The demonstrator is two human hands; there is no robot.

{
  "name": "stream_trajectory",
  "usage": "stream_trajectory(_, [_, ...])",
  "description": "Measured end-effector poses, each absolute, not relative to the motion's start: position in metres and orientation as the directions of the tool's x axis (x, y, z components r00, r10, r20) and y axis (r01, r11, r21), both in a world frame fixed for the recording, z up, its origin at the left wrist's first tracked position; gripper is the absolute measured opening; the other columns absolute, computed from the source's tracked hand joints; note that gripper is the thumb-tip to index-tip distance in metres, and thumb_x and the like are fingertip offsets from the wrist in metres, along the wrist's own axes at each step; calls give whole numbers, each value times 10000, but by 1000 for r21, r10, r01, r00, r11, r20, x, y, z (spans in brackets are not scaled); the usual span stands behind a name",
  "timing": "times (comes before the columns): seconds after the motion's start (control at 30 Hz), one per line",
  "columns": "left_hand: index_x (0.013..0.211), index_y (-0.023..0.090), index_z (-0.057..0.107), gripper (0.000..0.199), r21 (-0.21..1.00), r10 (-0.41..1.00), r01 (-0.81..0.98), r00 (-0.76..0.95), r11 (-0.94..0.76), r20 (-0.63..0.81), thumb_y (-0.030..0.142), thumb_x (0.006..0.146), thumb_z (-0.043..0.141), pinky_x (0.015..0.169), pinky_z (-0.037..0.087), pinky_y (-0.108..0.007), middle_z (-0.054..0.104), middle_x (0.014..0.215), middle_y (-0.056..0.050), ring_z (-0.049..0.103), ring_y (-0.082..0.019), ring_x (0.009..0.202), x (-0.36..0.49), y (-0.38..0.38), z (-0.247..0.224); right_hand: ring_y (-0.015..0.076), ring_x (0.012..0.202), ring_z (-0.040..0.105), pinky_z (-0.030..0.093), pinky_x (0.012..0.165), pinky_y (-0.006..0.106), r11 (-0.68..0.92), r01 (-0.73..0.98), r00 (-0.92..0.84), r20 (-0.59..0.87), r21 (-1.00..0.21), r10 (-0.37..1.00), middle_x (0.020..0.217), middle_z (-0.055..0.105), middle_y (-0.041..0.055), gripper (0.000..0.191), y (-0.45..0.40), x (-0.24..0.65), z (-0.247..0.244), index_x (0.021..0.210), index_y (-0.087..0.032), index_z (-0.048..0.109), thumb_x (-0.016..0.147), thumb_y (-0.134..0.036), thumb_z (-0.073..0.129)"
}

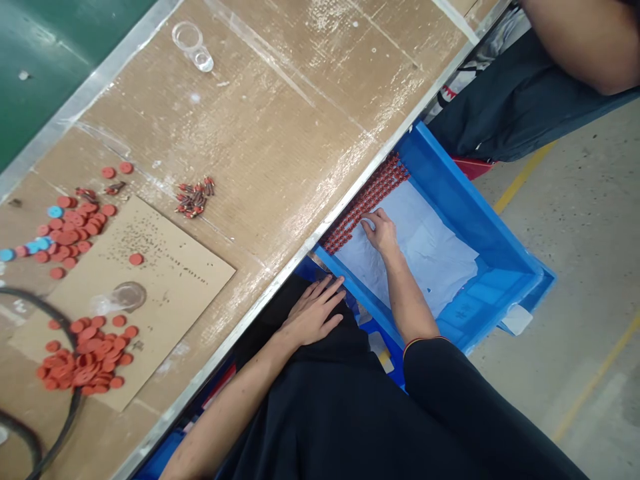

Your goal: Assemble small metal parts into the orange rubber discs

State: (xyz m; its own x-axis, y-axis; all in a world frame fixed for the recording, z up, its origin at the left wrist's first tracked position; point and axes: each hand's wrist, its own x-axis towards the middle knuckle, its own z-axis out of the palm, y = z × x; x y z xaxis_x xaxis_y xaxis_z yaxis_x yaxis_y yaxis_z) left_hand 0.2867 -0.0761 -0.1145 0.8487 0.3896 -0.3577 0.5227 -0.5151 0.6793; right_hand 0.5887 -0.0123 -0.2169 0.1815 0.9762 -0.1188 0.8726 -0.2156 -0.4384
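Note:
My right hand (381, 233) reaches into a blue plastic bin (500, 267), its thumb and forefinger pinched at the edge of several rows of small red parts (370, 200). Whatever sits between those fingertips is too small to make out. Under the hand, white paper (430, 247) lines the bin's bottom. My left hand (315, 312) lies flat on my dark-clothed leg with its fingers spread, holding nothing, close to the bin's near corner.
On the brown worktop (300, 133) are a pile of small red-tipped metal parts (195, 197), red discs (90, 357), a cardboard sheet (185, 293), a black cable (67, 407) and a clear ring-shaped piece (193, 45). Another person's arm (590, 40) is at upper right.

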Motion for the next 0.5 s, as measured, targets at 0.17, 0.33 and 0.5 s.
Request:
stream_trajectory(0.17, [1560,206,534,527,674,403,520,849,-525,-341,375,1061,518,1305,382,-614,300,1762,-116,265,-370,1653,287,-75,-113,237,973,667,542,814,327,-216,869,163,-154,-445,974,1136,715,104,373,-8,589,-219,1270,-253,763,1022,-320,492])
stream_trajectory(0.33, [1557,192,537,532,673,404,527,845,-519,-350,380,1059,527,1306,377,-620,291,1764,-128,257,-378,1654,287,-77,-115,241,983,675,542,815,327,-225,874,172,-160,-430,972,1121,733,88,353,-7,588,-221,1209,-284,786,1037,-329,481])
stream_trajectory(0.5, [1550,187,543,522,670,404,527,845,-522,-350,375,1064,520,1308,373,-614,289,1765,-131,257,-374,1655,287,-77,-114,225,963,681,540,816,308,-228,881,182,-149,-414,972,1096,735,84,343,-8,589,-223,1133,-276,804,1040,-342,480])
